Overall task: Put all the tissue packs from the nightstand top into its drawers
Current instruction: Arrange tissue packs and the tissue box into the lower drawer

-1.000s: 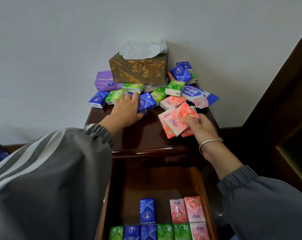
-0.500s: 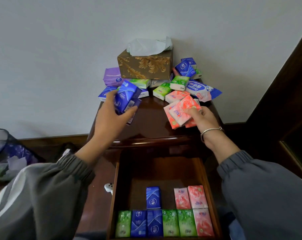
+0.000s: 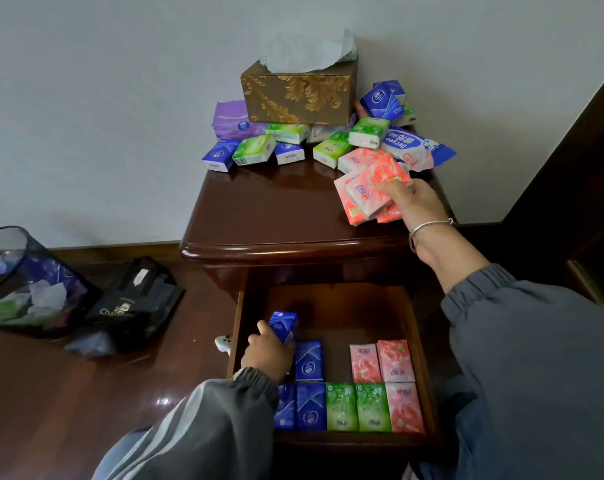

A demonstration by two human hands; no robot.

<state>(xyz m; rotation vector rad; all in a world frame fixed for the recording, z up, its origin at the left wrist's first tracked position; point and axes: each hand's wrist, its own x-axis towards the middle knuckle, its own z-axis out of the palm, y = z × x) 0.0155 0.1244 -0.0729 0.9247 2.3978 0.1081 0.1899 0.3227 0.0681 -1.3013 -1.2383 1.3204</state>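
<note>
Lowering a blue pack (image 3: 284,328) into the open drawer (image 3: 345,317), left hand (image 3: 266,355) grips it at the 10 o'clock of the rows (image 3: 342,405); half a second ago it was over the counter (image 3: 276,209). Right hand (image 3: 413,202) pinches pink packs (image 3: 364,195) at the counter's 3 o'clock. Heap (image 3: 328,150) remains at 12 o'clock.

Location type: a domestic bedroom, identified by a dark polished wooden nightstand (image 3: 286,216) set against a plain white wall (image 3: 103,98), a gilt tissue box (image 3: 299,95) on top, a mesh wastebasket (image 3: 20,282) beside it, and a glossy wooden floor (image 3: 51,410).
</note>
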